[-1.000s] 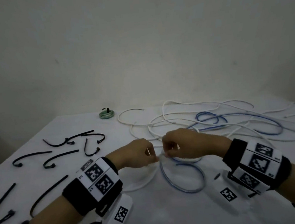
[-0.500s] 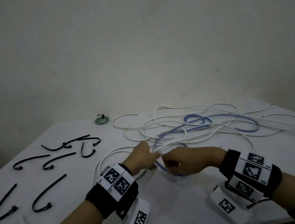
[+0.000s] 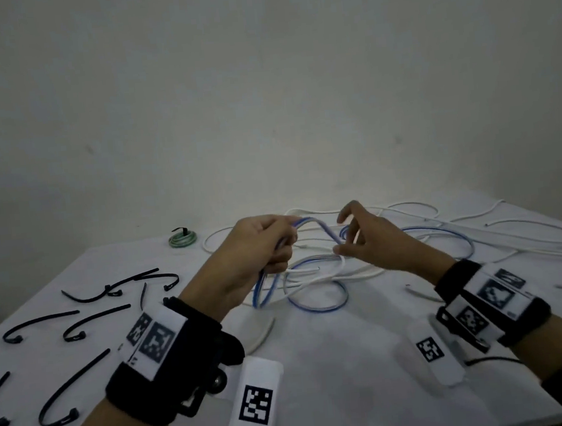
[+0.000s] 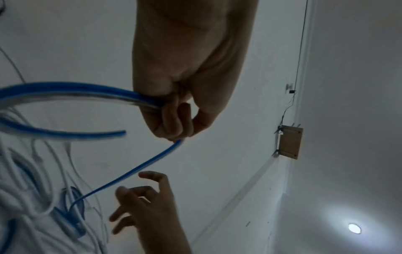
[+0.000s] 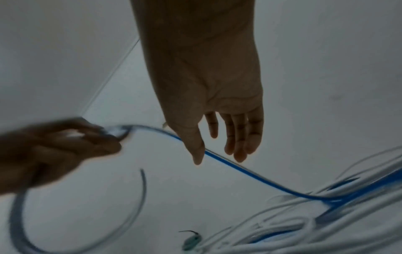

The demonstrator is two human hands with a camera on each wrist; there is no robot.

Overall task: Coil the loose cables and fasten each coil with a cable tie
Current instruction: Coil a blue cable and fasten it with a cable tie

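Blue cable (image 3: 322, 229) runs between our two hands above the table (image 3: 336, 361). Our left hand (image 3: 259, 248) is raised off the surface with its fingers curled round a bunch of blue loops; in the left wrist view the strands enter the fist (image 4: 172, 118) from the left and one strand leaves below the fingertips. Those gathered loops hang under the left hand and touch the cloth near (image 3: 263, 292).

Our right hand (image 3: 373, 238) sits just to the right of the left, fingers spread and relaxed, grasping nothing. The blue strand slopes down from the left fist and passes between thumb and fingers of the right hand; in the right wrist view it crosses just behind the thumb tip (image 5: 197, 154), and we cannot tell whether the skin touches it.

Beyond and to the right of the hands the rest of the blue cable lies tangled with loose white cables (image 3: 512, 236) on the table. One blue loop (image 3: 317, 294) rests flat below the right hand.

At the far edge, left of the hands, a small green coil (image 3: 182, 239) lies already bound by a black tie. Black cable ties (image 3: 95, 320) lie scattered well apart on the left side of the table.

Writing: none readable. Both wristbands carry square black-and-white coded markers (image 3: 156, 339), (image 3: 495, 292), and white tags below each wrist bear the same kind of pattern (image 3: 256, 407).
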